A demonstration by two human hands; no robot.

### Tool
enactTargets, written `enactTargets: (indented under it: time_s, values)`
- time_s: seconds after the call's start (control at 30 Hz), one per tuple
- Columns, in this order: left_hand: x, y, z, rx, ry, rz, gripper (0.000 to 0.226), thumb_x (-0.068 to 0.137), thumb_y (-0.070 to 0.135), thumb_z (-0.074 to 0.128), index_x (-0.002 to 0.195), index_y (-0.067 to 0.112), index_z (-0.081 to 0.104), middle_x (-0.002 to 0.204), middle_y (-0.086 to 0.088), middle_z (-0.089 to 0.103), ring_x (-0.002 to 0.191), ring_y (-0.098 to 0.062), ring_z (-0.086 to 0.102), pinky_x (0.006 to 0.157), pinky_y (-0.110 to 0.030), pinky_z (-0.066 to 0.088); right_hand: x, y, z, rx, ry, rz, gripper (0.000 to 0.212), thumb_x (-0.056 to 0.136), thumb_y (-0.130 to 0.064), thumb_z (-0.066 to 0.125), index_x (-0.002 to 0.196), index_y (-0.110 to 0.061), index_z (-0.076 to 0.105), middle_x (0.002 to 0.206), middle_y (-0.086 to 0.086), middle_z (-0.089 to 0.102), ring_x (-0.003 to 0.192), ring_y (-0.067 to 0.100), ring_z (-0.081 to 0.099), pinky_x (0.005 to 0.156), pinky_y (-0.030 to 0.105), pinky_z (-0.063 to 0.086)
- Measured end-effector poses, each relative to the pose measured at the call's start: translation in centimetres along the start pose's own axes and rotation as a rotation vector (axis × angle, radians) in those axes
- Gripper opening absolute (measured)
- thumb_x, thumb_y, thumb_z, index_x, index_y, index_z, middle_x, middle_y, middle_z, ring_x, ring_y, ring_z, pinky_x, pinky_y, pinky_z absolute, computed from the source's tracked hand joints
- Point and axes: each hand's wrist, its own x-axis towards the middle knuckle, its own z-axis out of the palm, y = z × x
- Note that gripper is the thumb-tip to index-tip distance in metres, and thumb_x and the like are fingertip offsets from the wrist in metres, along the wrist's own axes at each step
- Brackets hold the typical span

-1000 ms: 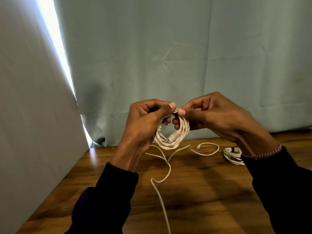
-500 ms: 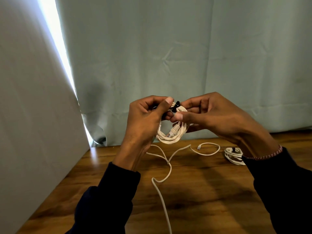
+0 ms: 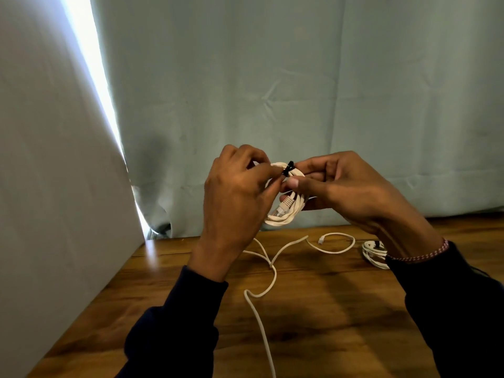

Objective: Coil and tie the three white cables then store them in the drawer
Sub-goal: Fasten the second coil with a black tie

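Both hands are raised above the table [image 3: 313,336]: the left hand [image 3: 234,197] and right hand [image 3: 343,186] pinch a black tie [image 3: 288,168] atop the coiled white cable [image 3: 286,211]. Below, a loose white cable [image 3: 268,271] snakes across the wood; farther right lies a tied coil [image 3: 372,253], before a pale curtain [image 3: 272,91].

Both my hands up in front of me, close together, forearms angling in from near left and right. Left grip [image 3: 240,192] curled, back toward me; right grip [image 3: 335,186] curled, thumb and forefinger pinching, fingertips nearly meeting.
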Motion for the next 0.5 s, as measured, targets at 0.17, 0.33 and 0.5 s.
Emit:
enactTargets:
  time_s: [0.17,0.33,0.5]
  values:
    - [-0.1,0.1,0.3,0.078,0.067,0.074,0.022,0.089,0.030,0.068,0.090,0.010,0.077,0.092,-0.010,0.069,0.083,-0.026,0.058,0.063,-0.034,0.045,0.0,-0.1,-0.1,0.032,0.009,-0.006,0.022,0.088,-0.015,0.070,0.110,-0.013,0.072,0.091,0.001,0.079,0.086,0.015,0.076,0.075,0.028,0.062]
    - [-0.2,0.6,0.6,0.074,0.064,0.021,0.015,0.089,0.021,0.071,0.094,0.008,0.075,0.089,-0.009,0.068,0.080,-0.023,0.060,0.063,-0.033,0.049,0.1,0.0,0.3,0.048,0.038,-0.011,0.023,0.087,-0.011,0.070,0.110,-0.013,0.071,0.091,0.000,0.079,0.085,0.014,0.076,0.074,0.028,0.062]
    - [0.3,1.2,-0.1,-0.034,-0.088,-0.190,0.011,0.087,0.023,0.076,0.093,0.015,0.073,0.092,-0.001,0.068,0.075,-0.010,0.058,0.065,-0.024,0.048,0.2,0.2,0.8,-0.033,0.065,-0.012,0.024,0.087,-0.013,0.072,0.111,-0.016,0.071,0.089,-0.003,0.079,0.083,0.011,0.076,0.075,0.029,0.062]
